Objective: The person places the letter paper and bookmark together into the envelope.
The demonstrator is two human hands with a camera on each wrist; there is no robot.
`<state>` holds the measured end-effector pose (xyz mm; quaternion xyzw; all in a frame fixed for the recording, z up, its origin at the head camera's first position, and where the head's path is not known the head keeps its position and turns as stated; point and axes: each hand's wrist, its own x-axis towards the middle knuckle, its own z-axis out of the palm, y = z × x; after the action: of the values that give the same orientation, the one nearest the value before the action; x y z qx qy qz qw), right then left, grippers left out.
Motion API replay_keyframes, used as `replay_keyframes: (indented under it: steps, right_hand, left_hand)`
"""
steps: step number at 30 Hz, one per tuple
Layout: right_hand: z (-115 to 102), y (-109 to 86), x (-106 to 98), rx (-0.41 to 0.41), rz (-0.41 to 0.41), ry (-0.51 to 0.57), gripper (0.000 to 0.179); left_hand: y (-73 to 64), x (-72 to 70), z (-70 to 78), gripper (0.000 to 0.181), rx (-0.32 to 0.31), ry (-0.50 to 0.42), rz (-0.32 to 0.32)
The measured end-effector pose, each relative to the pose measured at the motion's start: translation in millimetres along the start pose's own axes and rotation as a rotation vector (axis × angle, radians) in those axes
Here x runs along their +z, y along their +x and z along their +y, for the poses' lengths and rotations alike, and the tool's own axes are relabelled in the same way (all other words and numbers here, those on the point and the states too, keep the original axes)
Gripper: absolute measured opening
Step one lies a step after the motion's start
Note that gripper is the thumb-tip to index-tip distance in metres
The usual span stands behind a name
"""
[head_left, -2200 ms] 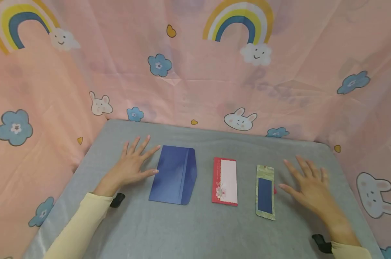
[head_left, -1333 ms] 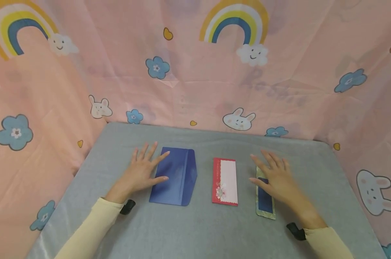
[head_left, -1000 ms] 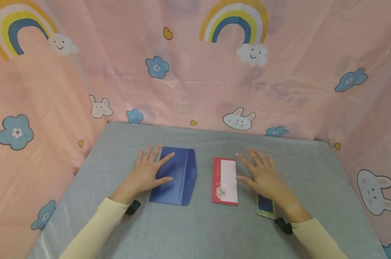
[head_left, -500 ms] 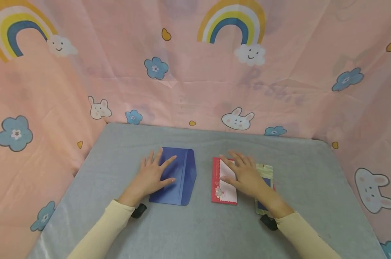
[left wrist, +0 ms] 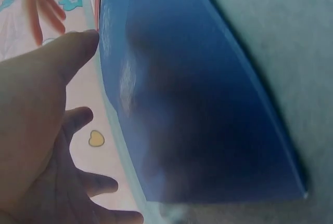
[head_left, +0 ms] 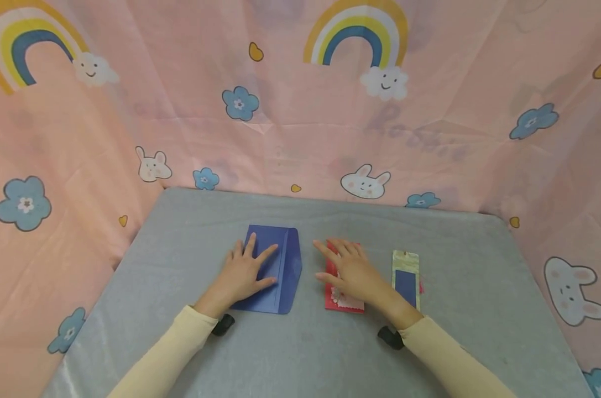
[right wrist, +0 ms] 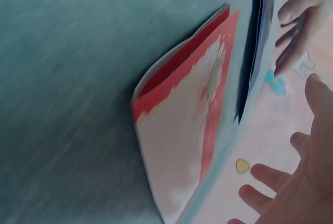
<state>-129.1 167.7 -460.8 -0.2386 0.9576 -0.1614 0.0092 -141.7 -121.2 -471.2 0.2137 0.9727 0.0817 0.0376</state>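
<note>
Spread and holding nothing, the left hand (head_left: 236,279) is over the blue envelope (head_left: 271,268), nearer the worktop's (head_left: 300,354) left edge; the right hand (head_left: 357,276), likewise, over the red card (right wrist: 177,130). Both look light, bendable, probably best pinched by long edges.

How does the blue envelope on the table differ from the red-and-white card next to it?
The blue envelope is plain; the red-and-white card has printed flowers.
The envelope is clearly wider than the card.
The envelope's flap lies spread out sideways, while the card is folded, its layers slightly parted at one end.
Both lie on the grey table, each partly hidden by a hand in the head view.
</note>
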Motion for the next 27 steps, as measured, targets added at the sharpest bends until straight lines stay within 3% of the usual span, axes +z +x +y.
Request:
replay_keyframes:
  steps: [12,21,27]
  right_hand:
    - [-15.3,22.4,11.2,-0.041,-0.007,0.029,0.072]
    - [-28.8,38.5,20.3,-0.009,-0.069,-0.002,0.071]
    - [-34.6,45.5,29.4,0.01,-0.056,-0.015,0.066]
  left_hand:
    - [9.5,8.9,6.6,0.079,-0.029,0.034,-0.027]
    - [13.5,10.8,10.9,0.08,-0.033,0.036,-0.048]
    - [14.4,11.5,13.1,0.081,-0.045,0.041,-0.059]
